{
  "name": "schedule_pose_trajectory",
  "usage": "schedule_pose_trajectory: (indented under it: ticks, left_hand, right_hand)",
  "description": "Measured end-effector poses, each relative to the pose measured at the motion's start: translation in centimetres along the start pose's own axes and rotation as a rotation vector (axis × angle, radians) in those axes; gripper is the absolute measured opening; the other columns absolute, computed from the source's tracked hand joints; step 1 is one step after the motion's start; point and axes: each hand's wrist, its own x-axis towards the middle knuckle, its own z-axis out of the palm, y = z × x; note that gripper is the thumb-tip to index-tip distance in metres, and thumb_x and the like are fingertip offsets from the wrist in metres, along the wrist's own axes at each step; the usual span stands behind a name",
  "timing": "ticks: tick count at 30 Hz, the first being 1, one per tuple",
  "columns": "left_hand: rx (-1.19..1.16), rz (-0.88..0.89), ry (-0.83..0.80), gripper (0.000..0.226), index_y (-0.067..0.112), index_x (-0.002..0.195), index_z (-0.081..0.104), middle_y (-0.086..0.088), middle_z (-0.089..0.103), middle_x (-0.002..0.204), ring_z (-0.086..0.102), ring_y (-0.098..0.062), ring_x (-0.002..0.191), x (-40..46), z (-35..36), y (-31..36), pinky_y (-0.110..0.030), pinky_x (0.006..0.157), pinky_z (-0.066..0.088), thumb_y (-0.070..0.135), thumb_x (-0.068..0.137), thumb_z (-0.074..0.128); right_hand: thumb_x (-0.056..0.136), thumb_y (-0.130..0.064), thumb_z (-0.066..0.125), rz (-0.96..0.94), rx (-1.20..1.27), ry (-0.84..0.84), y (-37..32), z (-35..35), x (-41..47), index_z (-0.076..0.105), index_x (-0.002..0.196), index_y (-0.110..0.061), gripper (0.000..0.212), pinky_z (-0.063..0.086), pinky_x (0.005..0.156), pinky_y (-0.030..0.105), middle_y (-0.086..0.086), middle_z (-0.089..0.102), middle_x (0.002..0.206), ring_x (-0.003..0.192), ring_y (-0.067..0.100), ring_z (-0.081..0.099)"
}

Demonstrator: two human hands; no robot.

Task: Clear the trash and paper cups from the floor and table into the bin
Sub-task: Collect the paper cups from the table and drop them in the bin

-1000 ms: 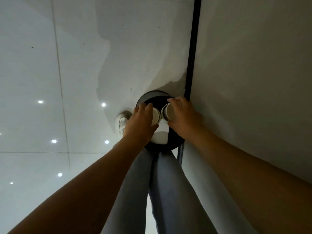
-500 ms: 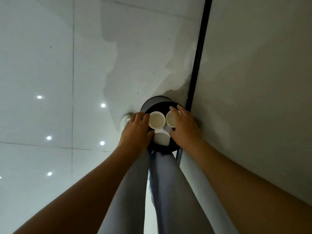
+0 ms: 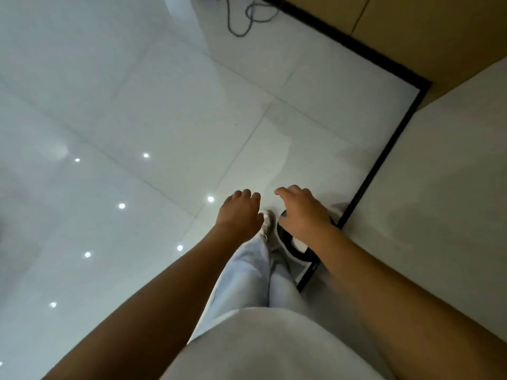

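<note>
The round black bin (image 3: 285, 241) stands on the floor against the black baseboard, mostly hidden under my right hand and forearm. Something white (image 3: 299, 246) shows inside it; whether it is a paper cup I cannot tell. My right hand (image 3: 303, 213) hovers above the bin's rim, palm down, fingers loosely spread, nothing in it. My left hand (image 3: 240, 212) hangs just left of the bin, above my shoe, its fingers curled loosely and holding nothing.
Glossy white floor tiles (image 3: 137, 133) reflect ceiling lights. A black baseboard (image 3: 381, 160) runs along the pale wall (image 3: 439, 201) on the right and meets a wooden panel (image 3: 411, 31) at the corner. A grey cable (image 3: 247, 17) lies at the top. My legs and white shoe (image 3: 266, 223) are below.
Both hands held paper cups over the bin; the cups are out of my hands now. My view has lifted and turned, showing the room corner.
</note>
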Motion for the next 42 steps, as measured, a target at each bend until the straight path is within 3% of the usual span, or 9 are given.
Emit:
schedule_pose_trajectory:
  ticks: [5, 13, 26, 42]
  left_hand:
    - [-0.18, -0.216, 0.095, 0.041, 0.009, 0.125, 0.05, -0.009, 0.054, 0.122, 0.049, -0.026, 0.114, -11.5, -1.6, -5.6, -0.034, 0.089, 0.042, 0.036, 0.094, 0.047]
    - [-0.396, -0.594, 0.239, 0.043, 0.01, 0.13, 0.046, -0.008, 0.053, 0.122, 0.05, -0.025, 0.112, -28.1, -0.5, -17.6, -0.035, 0.09, 0.044, 0.036, 0.095, 0.045]
    - [-0.648, -1.041, 0.476, 0.044, 0.013, 0.133, 0.045, -0.006, 0.053, 0.127, 0.05, -0.023, 0.115, -54.8, 7.5, -44.2, -0.032, 0.091, 0.044, 0.036, 0.096, 0.045]
    - [-0.834, -1.435, 0.581, 0.045, 0.012, 0.134, 0.045, -0.007, 0.052, 0.126, 0.048, -0.024, 0.116, -70.8, 9.1, -73.3, -0.033, 0.089, 0.044, 0.036, 0.096, 0.045]
  right_hand:
    - [0.091, -0.029, 0.058, -0.173, -0.153, -0.054, -10.2, -1.4, -3.8, 0.034, 0.142, -0.023, 0.057, 0.044, 0.092, 0.039, 0.006, 0.042, 0.139, 0.124, 0.028, 0.04]
    - [0.089, -0.022, 0.058, -0.513, -0.451, -0.136, -29.7, 2.7, -7.7, 0.031, 0.144, -0.025, 0.061, 0.044, 0.089, 0.036, 0.004, 0.041, 0.138, 0.124, 0.026, 0.04]
    - [0.087, -0.023, 0.06, -0.963, -0.649, -0.258, -67.0, 22.2, -14.0, 0.033, 0.144, -0.023, 0.063, 0.046, 0.095, 0.037, 0.004, 0.044, 0.137, 0.123, 0.025, 0.043]
    - [0.087, -0.022, 0.06, -1.22, -0.861, -0.346, -103.5, 33.9, -10.2, 0.031, 0.144, -0.024, 0.064, 0.047, 0.092, 0.037, 0.004, 0.041, 0.138, 0.124, 0.024, 0.04]
